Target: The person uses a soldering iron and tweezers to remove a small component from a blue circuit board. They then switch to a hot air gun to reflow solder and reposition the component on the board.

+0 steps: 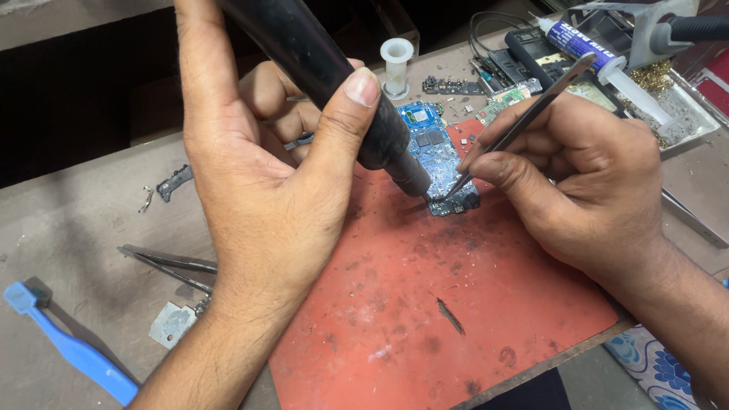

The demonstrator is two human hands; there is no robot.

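Lying nearest at about 8 o'clock, a blue plastic-handled brush [72,351] rests on the grey worktop [91,197], with a small square metal shield plate [172,323] and a spare pair of dark steel tweezers [168,266] just beyond it. A worn red rubber work mat [425,319], scorched and speckled with dark marks, fills the lower middle.

The left hand [258,190] comes in from 7 o'clock and is closed around a thick black cylindrical hot-air tool [334,83], thumb pressed along its barrel; the nozzle tip points down at the board. The right hand [592,182] enters from 4 o'clock and pinches a slim silver pair of tweezers [516,125] between thumb and fingers, their points touching the board's near end just beside the nozzle.

Between the two hands, near the centre and on the mat's far edge, lies a small narrow blue circuit board [434,156]. It is densely populated with silver and dark square chips, and its near end looks darkened where the tools meet.

Farther off at 12 o'clock stands a white plastic spool [396,64]. At 1 o'clock sit loose green and black circuit pieces [501,91], a white glue tube with a blue label [600,61], and a metal tray [687,114] holding brass wool.
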